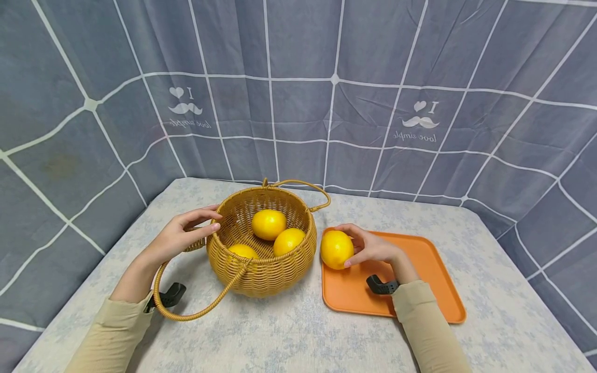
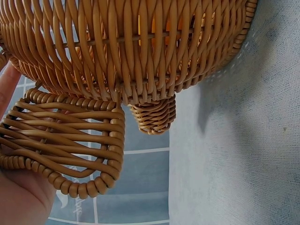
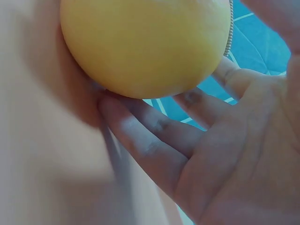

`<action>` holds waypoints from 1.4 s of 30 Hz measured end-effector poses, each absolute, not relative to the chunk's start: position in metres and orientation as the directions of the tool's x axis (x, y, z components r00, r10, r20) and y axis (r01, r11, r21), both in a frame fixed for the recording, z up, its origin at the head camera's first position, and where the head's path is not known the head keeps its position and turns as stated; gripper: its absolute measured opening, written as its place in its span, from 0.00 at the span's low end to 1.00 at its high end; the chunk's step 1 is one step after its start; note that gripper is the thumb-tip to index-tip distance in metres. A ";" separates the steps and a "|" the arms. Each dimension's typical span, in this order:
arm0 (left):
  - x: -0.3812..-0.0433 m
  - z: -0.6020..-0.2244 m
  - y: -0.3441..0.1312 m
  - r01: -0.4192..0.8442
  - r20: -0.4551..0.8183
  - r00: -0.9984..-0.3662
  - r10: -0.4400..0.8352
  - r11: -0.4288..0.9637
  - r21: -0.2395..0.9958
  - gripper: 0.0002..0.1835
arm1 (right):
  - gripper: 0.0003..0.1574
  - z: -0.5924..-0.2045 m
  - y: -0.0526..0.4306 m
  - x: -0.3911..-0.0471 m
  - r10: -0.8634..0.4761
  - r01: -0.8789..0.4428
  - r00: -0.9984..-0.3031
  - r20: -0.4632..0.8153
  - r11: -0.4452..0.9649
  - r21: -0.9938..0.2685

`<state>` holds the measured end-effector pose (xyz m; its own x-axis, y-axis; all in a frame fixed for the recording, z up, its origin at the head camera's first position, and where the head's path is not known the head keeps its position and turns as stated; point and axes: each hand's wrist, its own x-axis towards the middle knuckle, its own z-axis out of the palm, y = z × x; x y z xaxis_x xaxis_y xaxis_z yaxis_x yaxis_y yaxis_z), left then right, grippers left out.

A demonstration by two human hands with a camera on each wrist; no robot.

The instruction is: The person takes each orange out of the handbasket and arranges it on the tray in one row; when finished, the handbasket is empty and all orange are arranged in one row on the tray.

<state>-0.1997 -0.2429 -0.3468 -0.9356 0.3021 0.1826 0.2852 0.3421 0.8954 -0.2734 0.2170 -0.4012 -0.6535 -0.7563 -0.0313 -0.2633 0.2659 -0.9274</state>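
A wicker basket point(image 1: 261, 277) with two looped handles stands on the table, several lemons point(image 1: 269, 225) inside it. At its left rim is my left hand point(image 1: 182, 233), thumb and fingertips over the edge by a woven side lug point(image 2: 65, 140). That lug hides much of the palm in the left wrist view. My right hand point(image 1: 373, 247) holds another lemon point(image 1: 337, 249) between thumb and fingers, over the left edge of an orange tray point(image 1: 429, 264). Close up, the right wrist view shows this lemon point(image 3: 145, 47) against the fingers point(image 3: 145, 140).
One basket handle point(image 1: 200, 313) droops toward the front left, across the left wrist; the other handle point(image 1: 303, 182) leans out at the back right. A grey checked curtain point(image 1: 298, 103) hangs behind the table point(image 1: 280, 336). Each wrist carries a black camera mount point(image 1: 381, 285).
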 end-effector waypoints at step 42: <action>-0.199 -0.347 -0.242 0.288 0.184 -0.936 0.301 0.347 0.893 0.20 | 0.49 -0.390 0.224 -0.269 -0.720 -0.282 -0.694 -0.002 0.274 -0.919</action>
